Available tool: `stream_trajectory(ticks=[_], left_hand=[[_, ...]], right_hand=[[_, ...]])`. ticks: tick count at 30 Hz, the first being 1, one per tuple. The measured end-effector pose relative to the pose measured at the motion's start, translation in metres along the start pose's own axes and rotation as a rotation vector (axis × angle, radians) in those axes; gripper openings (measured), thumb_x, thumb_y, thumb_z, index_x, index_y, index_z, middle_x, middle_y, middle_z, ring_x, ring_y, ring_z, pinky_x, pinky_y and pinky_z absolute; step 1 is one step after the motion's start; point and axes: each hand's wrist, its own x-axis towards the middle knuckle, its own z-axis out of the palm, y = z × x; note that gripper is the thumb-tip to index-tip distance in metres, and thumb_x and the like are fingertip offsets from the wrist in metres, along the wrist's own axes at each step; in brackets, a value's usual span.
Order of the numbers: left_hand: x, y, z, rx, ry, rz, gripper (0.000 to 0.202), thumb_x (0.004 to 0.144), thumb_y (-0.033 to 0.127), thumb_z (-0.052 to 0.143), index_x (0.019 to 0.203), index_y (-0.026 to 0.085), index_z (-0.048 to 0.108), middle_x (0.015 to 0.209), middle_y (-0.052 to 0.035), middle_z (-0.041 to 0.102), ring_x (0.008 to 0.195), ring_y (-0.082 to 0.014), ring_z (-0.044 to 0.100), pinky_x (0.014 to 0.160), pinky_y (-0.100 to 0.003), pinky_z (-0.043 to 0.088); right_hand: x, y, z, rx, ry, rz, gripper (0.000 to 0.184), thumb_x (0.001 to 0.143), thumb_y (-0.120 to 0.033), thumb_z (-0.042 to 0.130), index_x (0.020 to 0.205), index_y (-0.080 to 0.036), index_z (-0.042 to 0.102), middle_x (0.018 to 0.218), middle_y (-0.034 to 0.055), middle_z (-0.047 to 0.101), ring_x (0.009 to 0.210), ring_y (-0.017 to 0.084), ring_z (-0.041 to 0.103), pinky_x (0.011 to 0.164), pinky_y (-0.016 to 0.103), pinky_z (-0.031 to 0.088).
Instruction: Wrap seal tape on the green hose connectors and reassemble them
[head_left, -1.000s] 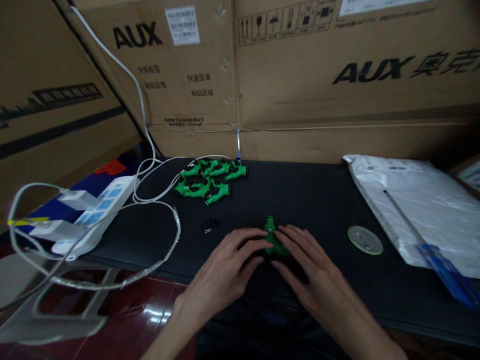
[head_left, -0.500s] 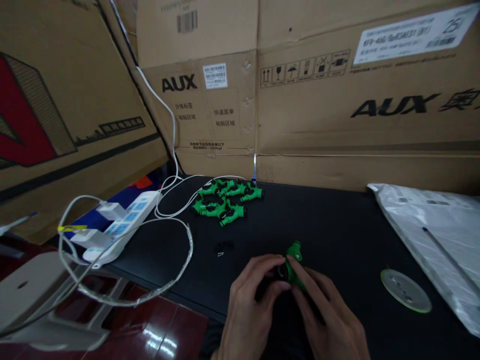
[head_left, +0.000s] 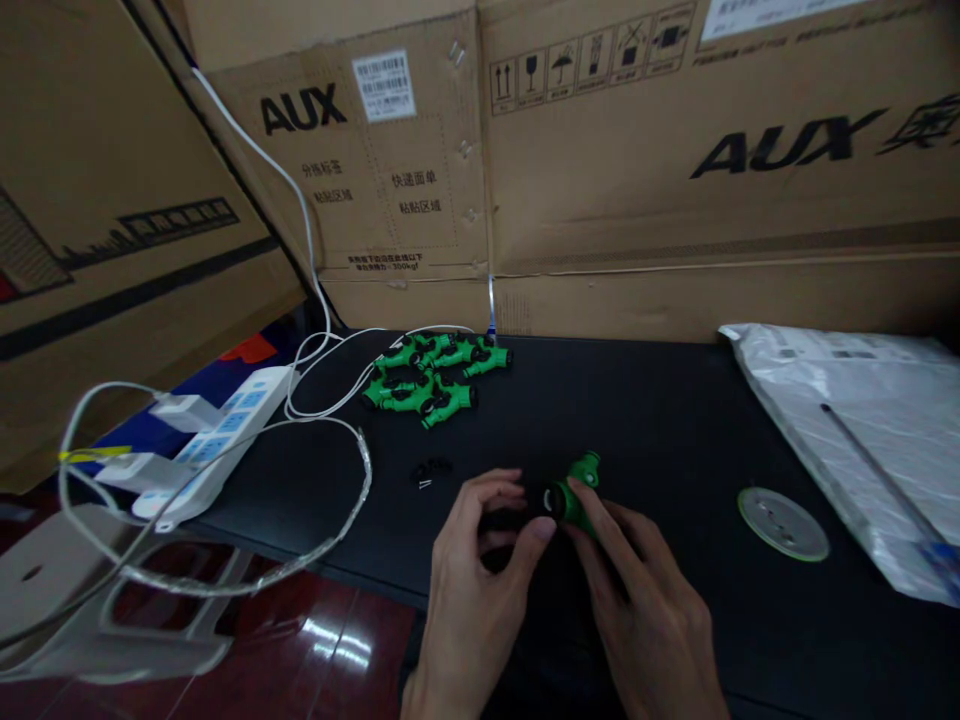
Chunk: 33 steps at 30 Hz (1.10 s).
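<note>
A green hose splitter point(head_left: 577, 493) with a black collar is gripped by my right hand point(head_left: 645, 590), near the table's front. The collar's round opening faces left. My left hand point(head_left: 484, 590) is beside that opening, its fingers and thumb apart; the thumb tip is close to the collar, and I cannot tell if it touches. Part of the splitter is hidden behind the right fingers. Left of my hands lie small black parts point(head_left: 433, 467) and tiny silvery screws point(head_left: 425, 484). Several more green hose splitters point(head_left: 442, 400) lie in a group farther back.
A white power strip point(head_left: 225, 440) with plugs and looping white cables point(head_left: 352, 400) is at the left. On the right are a round dish point(head_left: 784, 523) and a white plastic package point(head_left: 862, 440) with a dark stick on it. Cardboard boxes point(head_left: 600, 200) wall the back of the black table.
My left fingers have come off the splitter's black collar and spread apart, showing its opening. My right hand still grips the splitter. The whole view has shifted slightly.
</note>
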Motion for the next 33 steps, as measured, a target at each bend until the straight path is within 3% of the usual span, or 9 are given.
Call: stream_trajectory(ticks=[3,7,10,13,17,21,26,29,33], left_hand=[[0.004,-0.002,0.000,-0.015,-0.146,0.038,0.050,0.091,0.023,0.077,0.138,0.036,0.062,0.137,-0.0021,0.068,0.115,-0.0204,0.072,0.094,-0.034,0.066],[0.006,-0.002,-0.002,0.048,-0.207,0.088,0.045,0.097,0.019,0.069,0.138,0.038,0.064,0.132,-0.0002,0.071,0.111,-0.0189,0.074,0.099,-0.036,0.064],[0.008,0.000,-0.002,0.085,-0.190,0.080,0.034,0.097,0.025,0.071,0.130,0.033,0.070,0.119,-0.0014,0.075,0.099,-0.0179,0.075,0.091,-0.033,0.065],[0.011,0.001,-0.001,0.090,-0.092,-0.052,0.023,0.096,0.036,0.072,0.116,0.025,0.075,0.100,-0.0028,0.078,0.084,-0.0178,0.076,0.075,-0.029,0.066],[0.013,-0.002,-0.003,0.021,-0.070,-0.141,0.032,0.098,0.045,0.067,0.122,0.025,0.072,0.103,-0.0041,0.080,0.085,-0.0186,0.079,0.073,-0.028,0.066],[0.012,-0.006,-0.005,-0.006,-0.084,-0.044,0.033,0.097,0.039,0.070,0.127,0.028,0.072,0.116,-0.0040,0.076,0.099,-0.0191,0.076,0.086,-0.030,0.066],[0.011,-0.007,-0.005,-0.079,-0.107,0.027,0.036,0.094,0.030,0.075,0.130,0.034,0.071,0.128,-0.0012,0.071,0.111,-0.0183,0.074,0.099,-0.031,0.062],[0.011,-0.007,-0.004,-0.145,-0.116,-0.038,0.040,0.090,0.027,0.080,0.128,0.032,0.070,0.121,-0.0008,0.075,0.099,-0.0164,0.076,0.092,-0.029,0.064],[0.012,-0.005,-0.006,-0.146,-0.120,-0.035,0.035,0.087,0.026,0.083,0.122,0.028,0.074,0.115,-0.0026,0.076,0.094,-0.0167,0.075,0.084,-0.027,0.064]], right_hand=[[-0.001,0.001,0.000,-0.050,-0.003,-0.009,0.039,0.112,-0.030,0.042,0.148,-0.023,0.055,0.114,0.0148,0.069,0.096,0.026,0.073,0.075,0.041,0.066],[-0.001,0.002,-0.001,-0.071,-0.060,-0.014,0.038,0.112,-0.029,0.040,0.146,-0.024,0.056,0.112,0.0144,0.070,0.094,0.028,0.069,0.075,0.046,0.060],[0.000,-0.001,-0.001,-0.082,-0.062,0.019,0.038,0.113,-0.030,0.038,0.145,-0.024,0.056,0.111,0.0149,0.070,0.096,0.029,0.066,0.076,0.047,0.056],[0.002,-0.009,0.002,-0.136,-0.060,0.048,0.038,0.113,-0.032,0.037,0.143,-0.023,0.059,0.111,0.0155,0.069,0.098,0.031,0.064,0.076,0.048,0.053],[0.008,-0.009,-0.004,-0.198,-0.044,0.081,0.035,0.111,-0.035,0.042,0.138,-0.023,0.062,0.116,0.0163,0.069,0.103,0.034,0.063,0.079,0.050,0.053],[0.011,0.027,-0.044,-0.355,0.085,0.178,0.043,0.108,-0.047,0.045,0.130,-0.018,0.068,0.113,0.0207,0.068,0.101,0.040,0.065,0.081,0.059,0.057],[0.008,0.094,-0.094,-0.764,-0.139,0.304,0.076,0.101,-0.070,0.031,0.127,-0.012,0.071,0.108,0.0301,0.063,0.100,0.056,0.061,0.067,0.067,0.054],[0.009,0.126,-0.100,-0.816,-0.190,0.302,0.079,0.097,-0.076,0.027,0.112,-0.016,0.077,0.104,0.0301,0.064,0.096,0.056,0.062,0.062,0.064,0.053],[0.017,0.150,-0.096,-0.676,-0.230,0.351,0.087,0.085,-0.091,0.028,0.106,-0.019,0.071,0.095,0.0305,0.067,0.086,0.055,0.065,0.056,0.058,0.050]])
